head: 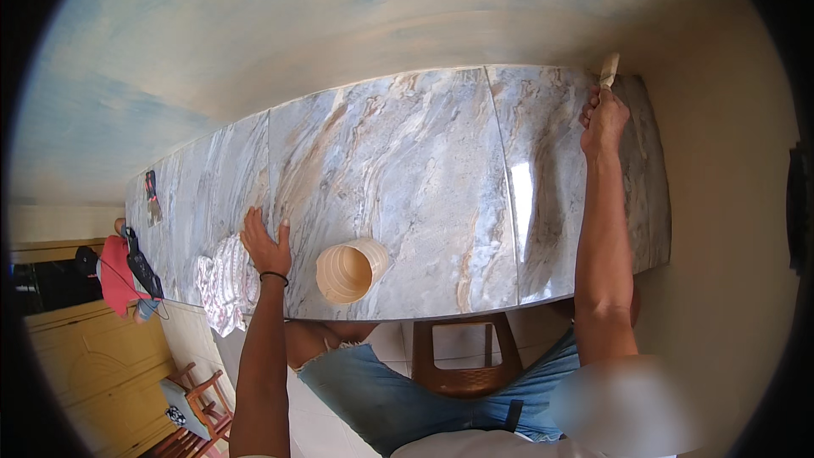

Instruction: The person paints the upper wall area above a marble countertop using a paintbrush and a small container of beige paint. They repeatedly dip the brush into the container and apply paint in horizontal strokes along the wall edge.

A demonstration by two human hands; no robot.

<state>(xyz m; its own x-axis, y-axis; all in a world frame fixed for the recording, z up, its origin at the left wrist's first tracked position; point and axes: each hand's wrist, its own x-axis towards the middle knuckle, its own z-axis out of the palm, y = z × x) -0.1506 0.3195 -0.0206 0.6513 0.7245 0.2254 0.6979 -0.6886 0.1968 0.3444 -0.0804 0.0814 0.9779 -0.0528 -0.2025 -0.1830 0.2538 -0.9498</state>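
Note:
My right hand (604,119) grips a paintbrush (610,70) at the far right end of the marble-patterned counter (420,203). The brush's pale bristles point up towards the painted wall (356,19), by the corner; whether they touch it I cannot tell. Resting palm down on the counter is my left hand (267,245), empty, fingers apart. Just left of it a crumpled, patterned white cloth (222,283) hangs partly over the front edge. A cream, ribbed plastic container (379,256) stands right of that hand, with beige showing inside.
Several brushes (152,198) lie at the counter's far left end. Beyond it a person in a red top (117,277) is near yellow wooden doors (102,350). A brown plastic stool (467,383) is between my legs, and a wooden chair (202,404) stands lower left.

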